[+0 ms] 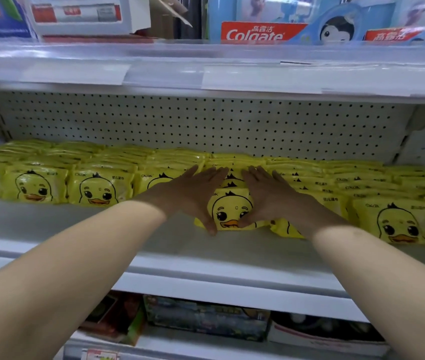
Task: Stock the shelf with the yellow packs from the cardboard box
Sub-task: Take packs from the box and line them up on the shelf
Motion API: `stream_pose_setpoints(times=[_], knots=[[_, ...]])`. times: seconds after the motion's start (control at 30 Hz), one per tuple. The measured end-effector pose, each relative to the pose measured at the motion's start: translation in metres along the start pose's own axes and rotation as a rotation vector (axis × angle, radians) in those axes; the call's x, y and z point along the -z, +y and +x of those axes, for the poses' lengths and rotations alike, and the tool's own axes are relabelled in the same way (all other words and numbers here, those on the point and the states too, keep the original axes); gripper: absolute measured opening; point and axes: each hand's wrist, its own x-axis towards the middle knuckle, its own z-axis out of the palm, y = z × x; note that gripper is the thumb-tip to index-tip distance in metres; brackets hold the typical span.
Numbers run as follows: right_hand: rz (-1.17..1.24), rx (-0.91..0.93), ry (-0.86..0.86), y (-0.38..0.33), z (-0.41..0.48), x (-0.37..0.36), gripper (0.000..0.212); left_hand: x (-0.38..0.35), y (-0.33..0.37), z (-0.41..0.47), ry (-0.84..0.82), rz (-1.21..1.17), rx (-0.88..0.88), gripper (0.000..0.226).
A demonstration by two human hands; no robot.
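Yellow packs (232,211) stand in a middle row on the shelf (89,224), pressed between left hand (193,193) and right hand (268,196), fingers (212,175) straight and together. Probably light, soft, slippery film; best held by squeezing both sides evenly.

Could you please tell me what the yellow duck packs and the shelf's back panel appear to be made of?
Yellow packs: soft plastic film, glossy; it crinkles and glints. Back panel: probably white-painted metal pegboard, given its regular rows of holes.

Duck-faced yellow packs (97,188) stand in rows on the shelf (76,224).
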Motion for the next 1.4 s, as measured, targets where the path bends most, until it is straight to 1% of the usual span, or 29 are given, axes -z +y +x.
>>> stream_pose_setpoints(times=[0.17, 0.27, 0.4, 0.57, 0.8, 1.07, 1.17, 1.3, 1.4], knots=[[-0.008, 0.018, -0.016, -0.002, 0.008, 0.000, 0.147, 0.004, 0.005, 0.015, -0.010, 0.141, 0.013, 0.161], [0.002, 0.000, -0.016, 0.001, 0.014, -0.004, 0.149, 0.008, 0.012, 0.023, -0.053, 0.185, 0.047, 0.161], [0.008, -0.013, 0.008, 0.004, 0.023, -0.005, 0.148, 0.010, 0.015, 0.037, -0.039, 0.250, 0.087, 0.160], [0.027, -0.046, 0.038, 0.008, 0.036, -0.006, 0.146, 0.008, 0.002, 0.056, -0.046, 0.227, 0.106, 0.164], [0.008, -0.061, 0.054, 0.013, 0.052, -0.005, 0.150, 0.004, -0.007, 0.071, -0.006, 0.181, 0.095, 0.165], [0.031, -0.045, 0.070, 0.015, 0.061, -0.004, 0.150, 0.003, -0.014, 0.079, 0.023, 0.182, 0.097, 0.159], [0.023, -0.026, 0.047, 0.016, 0.057, -0.002, 0.150, 0.004, -0.012, 0.076, 0.019, 0.186, 0.101, 0.156], [0.004, 0.017, -0.053, 0.024, 0.051, 0.005, 0.151, 0.004, -0.007, 0.072, -0.001, 0.197, 0.122, 0.152], [-0.019, 0.030, -0.014, 0.027, 0.051, 0.003, 0.148, 0.005, -0.004, 0.071, -0.007, 0.196, 0.131, 0.151]])
